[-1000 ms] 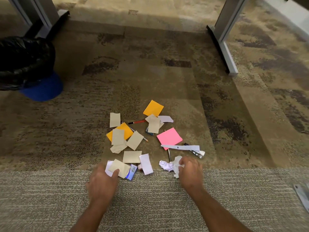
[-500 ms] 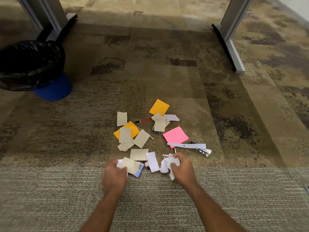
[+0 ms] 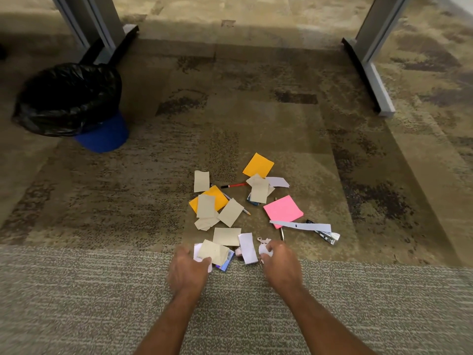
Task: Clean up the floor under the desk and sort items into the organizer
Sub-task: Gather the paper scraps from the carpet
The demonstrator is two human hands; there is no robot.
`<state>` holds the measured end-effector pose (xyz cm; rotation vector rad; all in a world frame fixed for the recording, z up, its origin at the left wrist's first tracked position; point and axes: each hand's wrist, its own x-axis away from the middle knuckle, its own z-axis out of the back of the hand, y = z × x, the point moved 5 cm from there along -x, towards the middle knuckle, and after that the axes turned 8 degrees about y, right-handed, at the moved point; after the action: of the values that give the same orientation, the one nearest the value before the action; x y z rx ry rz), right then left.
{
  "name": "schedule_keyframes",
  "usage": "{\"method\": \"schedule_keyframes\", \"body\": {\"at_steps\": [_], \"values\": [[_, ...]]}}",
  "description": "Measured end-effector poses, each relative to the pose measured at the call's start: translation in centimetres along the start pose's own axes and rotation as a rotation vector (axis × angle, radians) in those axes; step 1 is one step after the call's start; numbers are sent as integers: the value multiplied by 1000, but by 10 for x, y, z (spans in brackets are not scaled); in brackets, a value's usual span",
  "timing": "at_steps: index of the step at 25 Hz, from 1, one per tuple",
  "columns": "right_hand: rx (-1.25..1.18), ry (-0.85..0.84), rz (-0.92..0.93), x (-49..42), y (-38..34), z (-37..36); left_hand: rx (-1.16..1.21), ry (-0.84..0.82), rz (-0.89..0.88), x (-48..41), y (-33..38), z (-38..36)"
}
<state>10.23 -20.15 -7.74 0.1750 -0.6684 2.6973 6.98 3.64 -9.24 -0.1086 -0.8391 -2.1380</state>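
A litter of paper lies on the carpet: beige slips (image 3: 206,205), two orange notes (image 3: 258,165), a pink note (image 3: 283,210), a long white strip (image 3: 300,225), a red pencil (image 3: 234,185) and a black stapler-like item (image 3: 321,233). My left hand (image 3: 188,269) rests on the near edge of a beige slip (image 3: 213,251) lying over white paper and a blue card (image 3: 227,262). My right hand (image 3: 281,262) is closed around a crumpled white paper ball (image 3: 263,248). A white slip (image 3: 247,247) lies between the hands.
A blue bin with a black bag (image 3: 70,98) stands at the left. Grey desk legs rise at the back left (image 3: 102,26) and back right (image 3: 371,60). A lighter striped carpet strip (image 3: 102,303) runs under my arms.
My right hand has closed over the crumpled white paper and drawn it in. My left hand has slid right onto the beige slip. The view has shifted left.
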Motion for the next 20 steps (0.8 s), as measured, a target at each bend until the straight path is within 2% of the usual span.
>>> {"method": "schedule_keyframes", "body": {"at_steps": [2, 5, 8, 9, 11, 13, 14, 18, 20], "values": [[-175, 49, -151, -1, 6, 4, -15, -20, 27, 0, 0, -2], [-430, 68, -261, -7, 9, 7, -4, -1, 46, -2, -2, -2], [-722, -109, -304, -12, 0, -4, 17, 9, 48, 1, -2, -2], [-721, -167, -275, -11, -7, -8, 38, 12, 51, 2, -1, -3], [-555, -196, -167, -6, -18, -17, 61, 7, 55, 6, 0, -3], [-319, -106, -57, -2, -26, -21, 63, -8, 56, 7, -3, -7], [-274, -67, -30, 0, -30, -21, 71, -15, 60, 7, -4, -8], [-365, -119, -108, 1, -35, -34, 180, -16, 125, 5, -7, -6], [-335, -97, -120, 5, -37, -34, 212, -14, 150, 5, -7, -5]]}}
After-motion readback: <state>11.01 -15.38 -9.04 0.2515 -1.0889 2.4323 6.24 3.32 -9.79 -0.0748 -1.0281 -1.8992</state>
